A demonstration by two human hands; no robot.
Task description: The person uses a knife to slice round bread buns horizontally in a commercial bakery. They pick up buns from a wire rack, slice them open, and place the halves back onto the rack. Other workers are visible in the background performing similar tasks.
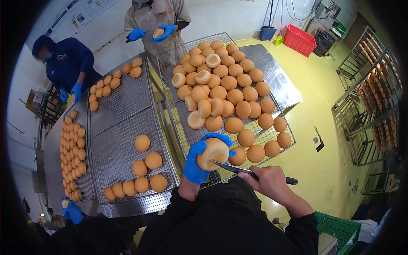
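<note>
Gloved in blue, my left hand (195, 164) holds a round bread bun (214, 153) with its pale underside facing up. My bare right hand (266, 181) grips the black handle of a knife (234, 169), whose blade tip touches the bun's underside. I cannot tell whether the tip has gone in. Just beyond my hands, a wire rack (165, 60) bears a heap of golden buns (229, 83), a few of them pale side up. A row of buns (256, 153) lies along the rack's near edge.
At left, wire racks (121, 137) hold scattered buns and a packed bun group (72, 153). Two people (68, 60) (156, 19) stand across from me; another person's gloved hand (72, 212) shows lower left. A red crate (299, 40), loaded rack trolley (373, 95) and green crate (338, 228) stand at right.
</note>
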